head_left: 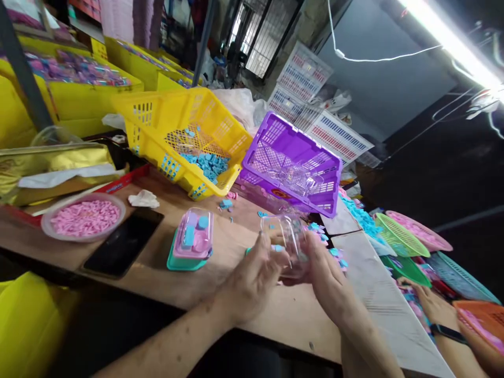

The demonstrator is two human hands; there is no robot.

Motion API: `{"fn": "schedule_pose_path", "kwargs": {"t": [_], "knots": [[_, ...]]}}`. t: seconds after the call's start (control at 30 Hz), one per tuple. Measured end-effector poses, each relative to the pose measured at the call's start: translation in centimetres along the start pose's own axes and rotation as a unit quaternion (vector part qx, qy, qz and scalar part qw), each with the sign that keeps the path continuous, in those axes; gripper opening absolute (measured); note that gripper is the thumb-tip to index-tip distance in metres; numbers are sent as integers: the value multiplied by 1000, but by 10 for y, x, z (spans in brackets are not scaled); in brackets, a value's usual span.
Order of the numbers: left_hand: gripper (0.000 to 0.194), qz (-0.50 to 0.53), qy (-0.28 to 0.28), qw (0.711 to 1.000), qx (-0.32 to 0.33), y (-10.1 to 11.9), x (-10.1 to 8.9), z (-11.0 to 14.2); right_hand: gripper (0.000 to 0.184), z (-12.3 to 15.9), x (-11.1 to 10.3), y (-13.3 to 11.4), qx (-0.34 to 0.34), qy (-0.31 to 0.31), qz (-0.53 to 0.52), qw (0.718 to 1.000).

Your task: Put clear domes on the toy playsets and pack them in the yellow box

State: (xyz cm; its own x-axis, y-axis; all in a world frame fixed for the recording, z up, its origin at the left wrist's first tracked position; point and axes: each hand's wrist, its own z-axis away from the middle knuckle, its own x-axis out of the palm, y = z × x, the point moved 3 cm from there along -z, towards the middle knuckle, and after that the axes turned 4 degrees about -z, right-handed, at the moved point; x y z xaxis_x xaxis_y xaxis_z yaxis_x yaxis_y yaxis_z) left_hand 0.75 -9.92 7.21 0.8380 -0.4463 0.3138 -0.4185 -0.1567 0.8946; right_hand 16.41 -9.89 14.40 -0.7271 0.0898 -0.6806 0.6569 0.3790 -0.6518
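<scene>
Two bare hands share a clear plastic case [295,236], held up just above the worktop [307,320]. The left hand [250,281] has its fingers bent in against the case's left side; the right hand [328,275] lies along the right side, its grip partly closed around the wall. Blur hides exactly where each fingertip presses, and I cannot tell whether the case is one piece or two.

It looks light and thin-walled — fairly stiff, probably slick, and likely to flex or crack if squeezed mid-panel. The side walls near the corners seem the best hold, with gentle, even pressure.

To the left sits a small pink-and-teal box [192,239], with a dark phone [124,244] and a bowl [84,239] of pink pieces beyond it. On the far side stand a yellow basket [153,144] holding blue pieces [212,165] and, right of it, a purple basket [262,184] of clear parts [299,178].
</scene>
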Motion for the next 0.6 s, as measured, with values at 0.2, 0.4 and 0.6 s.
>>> {"fn": "schedule_pose_path", "kwargs": {"t": [0.2, 0.4, 0.6], "knots": [[73, 39, -9, 994, -102, -7, 4, -5, 49, 18, -1, -5, -99, 8, 12, 995], [46, -380, 138, 910, 92, -17, 2, 5, 47, 22, 11, 29, -16, 7, -102, 995], [81, -303, 31, 952, 38, -69, -39, -8, 62, -5, 5, 42, -46, 9, 10, 999]]}}
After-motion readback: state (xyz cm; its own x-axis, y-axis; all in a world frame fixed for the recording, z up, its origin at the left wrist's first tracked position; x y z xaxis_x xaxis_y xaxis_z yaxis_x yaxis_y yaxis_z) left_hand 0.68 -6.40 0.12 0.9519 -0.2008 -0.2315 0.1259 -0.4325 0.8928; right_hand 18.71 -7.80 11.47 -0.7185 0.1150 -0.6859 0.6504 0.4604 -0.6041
